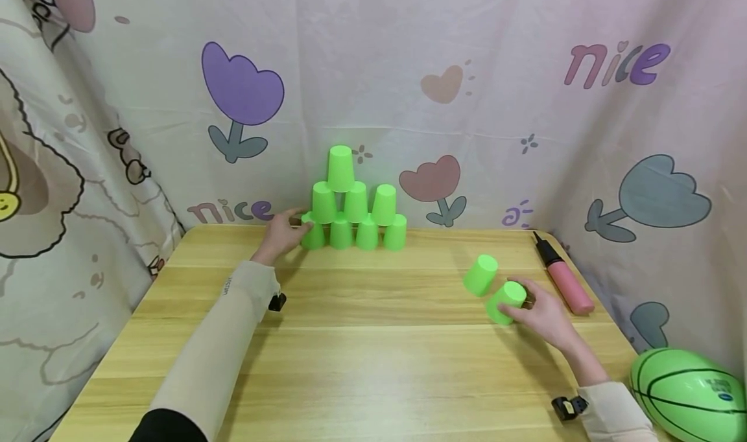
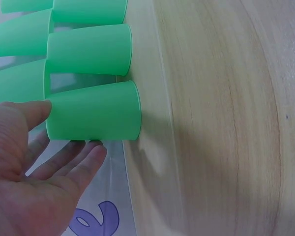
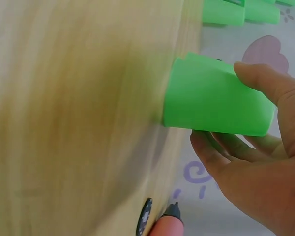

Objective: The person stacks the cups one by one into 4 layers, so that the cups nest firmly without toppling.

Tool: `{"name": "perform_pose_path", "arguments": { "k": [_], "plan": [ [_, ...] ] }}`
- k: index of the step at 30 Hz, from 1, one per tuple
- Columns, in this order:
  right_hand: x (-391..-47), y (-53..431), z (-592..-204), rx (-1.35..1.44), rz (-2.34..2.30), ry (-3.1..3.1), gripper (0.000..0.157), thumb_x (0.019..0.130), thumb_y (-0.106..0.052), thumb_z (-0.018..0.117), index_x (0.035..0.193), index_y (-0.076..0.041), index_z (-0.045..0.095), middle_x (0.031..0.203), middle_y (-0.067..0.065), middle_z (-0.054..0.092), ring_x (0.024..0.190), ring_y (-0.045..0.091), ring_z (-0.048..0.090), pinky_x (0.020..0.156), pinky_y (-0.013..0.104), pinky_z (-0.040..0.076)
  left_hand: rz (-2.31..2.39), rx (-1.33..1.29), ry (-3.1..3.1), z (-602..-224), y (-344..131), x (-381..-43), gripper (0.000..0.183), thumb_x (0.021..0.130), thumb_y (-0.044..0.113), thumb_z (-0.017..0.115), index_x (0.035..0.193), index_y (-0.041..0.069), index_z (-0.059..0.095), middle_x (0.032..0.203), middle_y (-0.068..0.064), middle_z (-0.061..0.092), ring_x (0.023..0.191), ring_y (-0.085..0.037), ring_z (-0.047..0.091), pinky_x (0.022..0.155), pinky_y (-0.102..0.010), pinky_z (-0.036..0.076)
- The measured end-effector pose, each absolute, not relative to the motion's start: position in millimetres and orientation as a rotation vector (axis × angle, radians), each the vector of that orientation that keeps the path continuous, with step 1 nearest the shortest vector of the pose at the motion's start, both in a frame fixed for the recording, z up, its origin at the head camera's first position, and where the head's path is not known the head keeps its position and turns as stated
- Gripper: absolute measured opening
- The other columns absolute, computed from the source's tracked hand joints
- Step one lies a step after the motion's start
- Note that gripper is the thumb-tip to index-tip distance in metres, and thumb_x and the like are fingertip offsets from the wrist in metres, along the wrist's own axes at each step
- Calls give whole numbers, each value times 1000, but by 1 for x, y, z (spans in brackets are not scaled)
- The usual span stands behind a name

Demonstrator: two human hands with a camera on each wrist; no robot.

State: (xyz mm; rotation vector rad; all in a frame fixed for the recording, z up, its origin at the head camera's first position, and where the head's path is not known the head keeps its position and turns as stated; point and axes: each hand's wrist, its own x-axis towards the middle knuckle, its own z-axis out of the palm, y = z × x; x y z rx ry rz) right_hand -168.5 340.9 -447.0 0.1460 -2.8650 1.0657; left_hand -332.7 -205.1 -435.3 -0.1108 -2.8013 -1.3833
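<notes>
Green plastic cups stand upside down in a pyramid at the table's back edge: several in the bottom row, three above them, and a single top cup [image 1: 341,168] over the left pair. My left hand [image 1: 284,234] is at the bottom-left cup [image 2: 93,113]; its thumb touches the cup's upper edge, and relaxed fingers lie along the outer side. On the right, my right hand [image 1: 545,312] holds another upside-down green cup [image 3: 216,98] between thumb and fingers. Just behind that one stands a separate green cup [image 1: 481,275].
A pink hand pump [image 1: 569,286] with a black nozzle lies near the table's right edge. Beyond the right front corner is a green ball [image 1: 688,390] with black lines. A printed curtain [image 1: 373,72] hangs behind the wooden table [image 1: 373,364].
</notes>
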Motion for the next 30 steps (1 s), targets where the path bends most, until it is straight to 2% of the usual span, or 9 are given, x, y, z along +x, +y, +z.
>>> {"name": "perform_pose_path", "arguments": {
  "k": [5,18,25,30],
  "plan": [
    [-165,342,-452,129,1059,-2877,67,90,-24,86,143,3,55,126,23,69,112,32,66,84,21,55,-1379,-113,-2804,-435,-205,-333,57,107,25,61,157,3,46,147,-29,58,134,-45,59,105,-54,58],
    [-165,343,-455,141,1071,-2877,63,90,-22,85,140,4,57,123,23,71,111,33,68,82,22,56,-1369,-117,-2807,-433,-205,-331,56,107,27,61,156,4,47,142,-31,61,131,-45,61,102,-53,59],
    [-164,336,-443,185,1079,-2861,62,90,-24,86,138,3,58,121,22,72,110,32,69,81,20,57,-1366,-114,-2816,-434,-205,-331,57,107,27,61,157,4,46,143,-31,60,132,-46,60,102,-52,59],
    [-164,326,-427,242,1133,-2845,64,91,-22,85,143,3,56,128,23,69,116,38,69,85,21,59,-1372,-119,-2807,-431,-204,-330,57,107,26,61,157,4,46,143,-31,60,131,-45,61,103,-53,59]
  ]
}}
